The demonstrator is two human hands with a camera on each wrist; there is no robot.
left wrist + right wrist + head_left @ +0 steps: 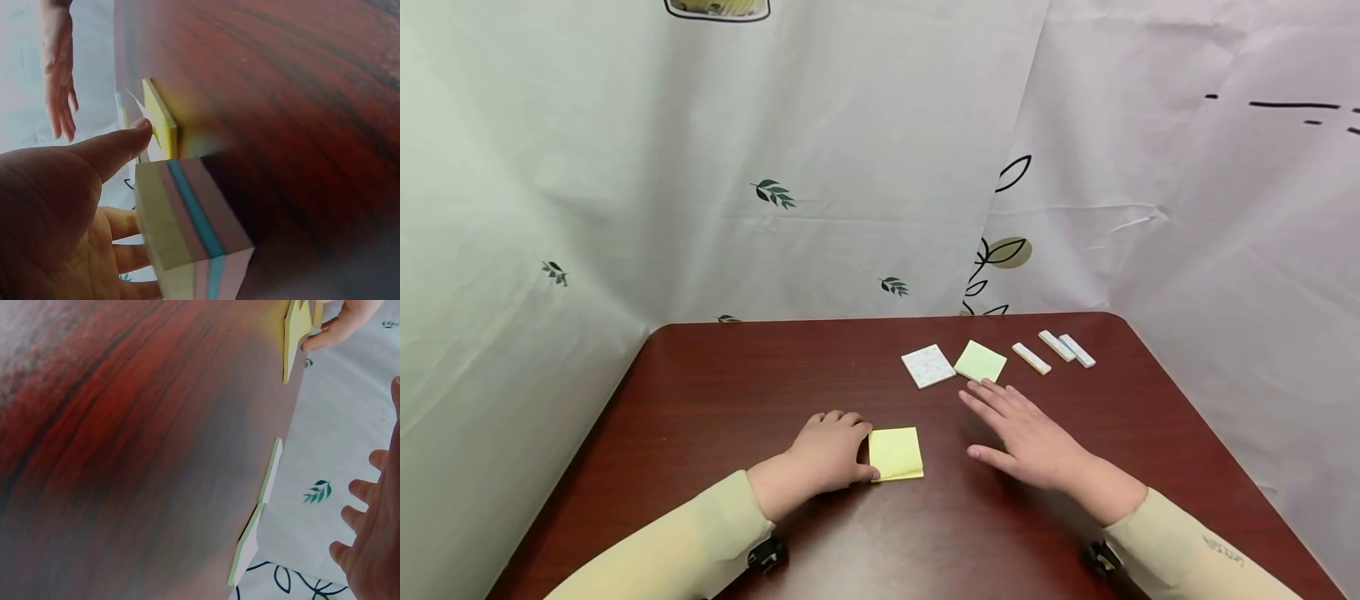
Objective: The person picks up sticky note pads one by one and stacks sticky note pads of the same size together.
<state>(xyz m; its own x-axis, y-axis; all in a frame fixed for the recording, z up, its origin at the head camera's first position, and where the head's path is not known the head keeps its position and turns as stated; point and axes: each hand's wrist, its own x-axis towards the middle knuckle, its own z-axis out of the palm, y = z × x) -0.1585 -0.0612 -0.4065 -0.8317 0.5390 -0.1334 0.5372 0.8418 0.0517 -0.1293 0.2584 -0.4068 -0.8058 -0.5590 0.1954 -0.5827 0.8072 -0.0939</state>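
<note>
My left hand (829, 454) is bent over a thick sticky-note block (187, 215) with yellow, pink and blue layers, shown in the left wrist view. Its fingers pass behind the block, their tips hidden. The palm hides this block in the head view. The left thumb reaches the corner of a yellow sticky-note pad (895, 454) just to the right, where one sheet lifts slightly. My right hand (1026, 437) is spread with straight fingers above the table, holding nothing. Its fingertips are nearest a pale green sticky-note pad (981, 361).
Left of the green pad lies a white patterned note pad (928, 367). To the right are three narrow strips: a single strip (1032, 358), a middle strip (1056, 346) and an outer strip (1077, 351). The dark red table (737, 383) meets a pale curtain (850, 167) behind.
</note>
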